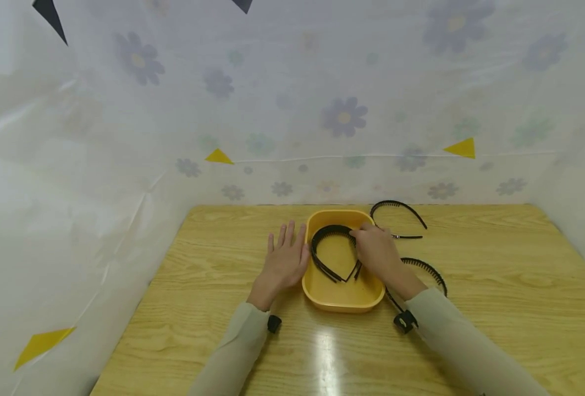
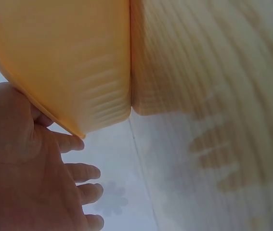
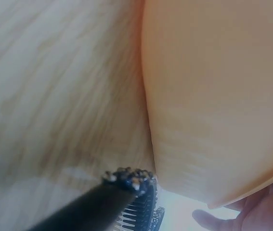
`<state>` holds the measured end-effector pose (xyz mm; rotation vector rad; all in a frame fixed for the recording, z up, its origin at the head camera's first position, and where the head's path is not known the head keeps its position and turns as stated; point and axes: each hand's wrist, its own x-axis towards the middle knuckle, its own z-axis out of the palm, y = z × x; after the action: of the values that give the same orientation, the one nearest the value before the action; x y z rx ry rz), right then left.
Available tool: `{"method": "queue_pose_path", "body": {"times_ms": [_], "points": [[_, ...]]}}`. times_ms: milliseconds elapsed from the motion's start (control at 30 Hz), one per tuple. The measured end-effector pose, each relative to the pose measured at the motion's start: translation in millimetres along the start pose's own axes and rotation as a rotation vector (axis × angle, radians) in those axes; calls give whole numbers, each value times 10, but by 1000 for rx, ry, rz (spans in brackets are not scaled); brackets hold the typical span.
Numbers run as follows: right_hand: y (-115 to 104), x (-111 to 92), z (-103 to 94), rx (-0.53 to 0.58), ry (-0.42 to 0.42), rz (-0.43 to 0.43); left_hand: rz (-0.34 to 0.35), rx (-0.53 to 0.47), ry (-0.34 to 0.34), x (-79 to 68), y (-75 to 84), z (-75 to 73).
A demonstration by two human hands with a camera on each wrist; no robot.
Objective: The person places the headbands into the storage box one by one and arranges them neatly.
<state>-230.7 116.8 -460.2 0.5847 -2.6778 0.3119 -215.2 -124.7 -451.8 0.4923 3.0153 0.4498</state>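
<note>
Black toothed headbands (image 1: 333,229) lie together inside a yellow plastic tray (image 1: 343,307); their overlap hides how many there are. My right hand (image 1: 377,250) reaches over the tray's right rim and pinches the right side of a headband there. The fingertips are partly hidden. My left hand (image 1: 286,263) rests against the tray's left rim with fingers spread and straight. In the left wrist view, its thumb side touches the tray's rim (image 2: 49,111). Just outside the tray, another headband (image 1: 427,266) lies partly under the right forearm.
One more black headband (image 1: 390,203) lies behind the tray's right corner, near the table's back edge. In the right wrist view, a glittery headband (image 3: 126,180) is close to the tray's outer wall. Flower-patterned sheeting (image 1: 282,115) hangs behind the wooden table (image 1: 500,286).
</note>
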Motion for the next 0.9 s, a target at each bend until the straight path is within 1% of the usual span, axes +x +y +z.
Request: {"method": "queue_pose_path", "body": {"times_ms": [200, 467, 667, 767, 900], "points": [[3, -3, 7, 10, 4, -25, -4, -10, -2, -19, 20, -18], [-14, -5, -2, -1, -47, 2, -7, -4, -4, 9, -26, 36], [-17, -22, -13, 10, -45, -9, -10, -2, -8, 0, -19, 21], [-20, -28, -37, 35, -31, -12, -13, -7, -13, -4, -12, 13], [-20, -33, -88, 99, -27, -3, -20, -12, -18, -11, 0, 2]]}}
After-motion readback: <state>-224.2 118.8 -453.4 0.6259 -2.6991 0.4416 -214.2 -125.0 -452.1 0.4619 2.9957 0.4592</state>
